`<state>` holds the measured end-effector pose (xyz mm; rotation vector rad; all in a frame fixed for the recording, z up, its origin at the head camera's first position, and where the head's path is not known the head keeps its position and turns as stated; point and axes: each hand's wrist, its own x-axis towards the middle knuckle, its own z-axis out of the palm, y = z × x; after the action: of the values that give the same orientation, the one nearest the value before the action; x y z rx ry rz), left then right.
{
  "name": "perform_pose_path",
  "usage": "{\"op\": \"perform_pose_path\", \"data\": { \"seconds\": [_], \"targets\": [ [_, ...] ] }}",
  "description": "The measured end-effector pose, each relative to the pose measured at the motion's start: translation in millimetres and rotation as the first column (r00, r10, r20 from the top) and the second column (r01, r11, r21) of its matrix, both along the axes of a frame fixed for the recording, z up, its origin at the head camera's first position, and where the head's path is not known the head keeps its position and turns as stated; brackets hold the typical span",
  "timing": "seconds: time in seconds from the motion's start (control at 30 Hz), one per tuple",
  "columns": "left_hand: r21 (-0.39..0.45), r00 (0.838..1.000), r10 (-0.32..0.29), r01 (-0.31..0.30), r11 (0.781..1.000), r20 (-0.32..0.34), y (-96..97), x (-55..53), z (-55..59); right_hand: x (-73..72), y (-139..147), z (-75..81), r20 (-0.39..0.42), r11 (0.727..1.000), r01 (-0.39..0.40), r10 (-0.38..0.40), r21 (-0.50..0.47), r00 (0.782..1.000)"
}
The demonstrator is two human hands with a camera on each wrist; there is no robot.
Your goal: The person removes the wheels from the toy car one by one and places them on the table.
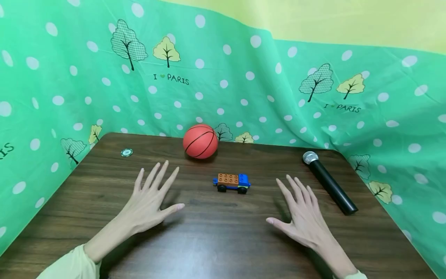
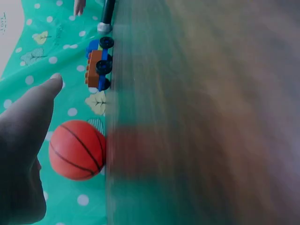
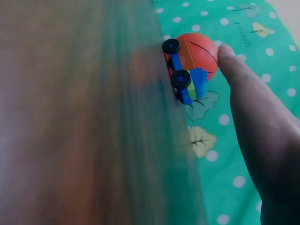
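My left hand [image 1: 148, 203] is held over the left half of the table with fingers straight and spread, holding nothing. On the right, my right hand [image 1: 303, 217] is spread the same way and holds nothing. Between the two, slightly farther back, stands a toy truck [image 1: 231, 183] of orange and blue blocks on black wheels. Behind it sits a red basketball [image 1: 200, 141] with black lines. A black microphone [image 1: 331, 184] with a silver head lies to the right of my right hand. Beyond my left fingertips is a small poker chip [image 1: 127, 152], dark green and white.
The dark wooden table [image 1: 209, 240] reflects light near its front. A green curtain [image 1: 226, 77] with white dots and printed trees hangs behind the table and along both sides, close to the ball and the microphone's head.
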<state>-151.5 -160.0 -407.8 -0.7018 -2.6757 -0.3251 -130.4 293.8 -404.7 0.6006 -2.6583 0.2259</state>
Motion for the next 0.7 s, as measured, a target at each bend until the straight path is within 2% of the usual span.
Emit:
{"op": "perform_pose_path", "data": {
  "seconds": [0.17,0.27,0.4,0.5,0.7],
  "targets": [
    [0.096,0.997,-0.075,0.073,0.993,0.015,20.0,-15.8,0.5,-18.9,-12,-4.6,0.039,0.984,-0.101,0.108,-0.146,0.993],
    [0.197,0.99,-0.133,0.122,0.973,0.043,31.5,-27.7,-2.2,-28.7,-19,-7.0,0.07,0.957,-0.143,0.165,-0.252,0.984],
    [0.331,0.97,-0.216,0.169,0.928,0.111,45.1,-41.8,-3.9,-42.1,-32,-9.7,0.099,0.926,-0.168,0.212,-0.339,0.972],
    [0.387,0.95,-0.268,0.188,0.903,0.162,55.2,-50.4,-4.2,-51.8,-40,-12.6,0.108,0.911,-0.175,0.231,-0.374,0.967],
    [0.42,0.922,-0.307,0.189,0.888,0.234,74.0,-63.9,-9.2,-65.1,-51,-19.5,0.114,0.877,-0.196,0.271,-0.44,0.956]
  ]
}}
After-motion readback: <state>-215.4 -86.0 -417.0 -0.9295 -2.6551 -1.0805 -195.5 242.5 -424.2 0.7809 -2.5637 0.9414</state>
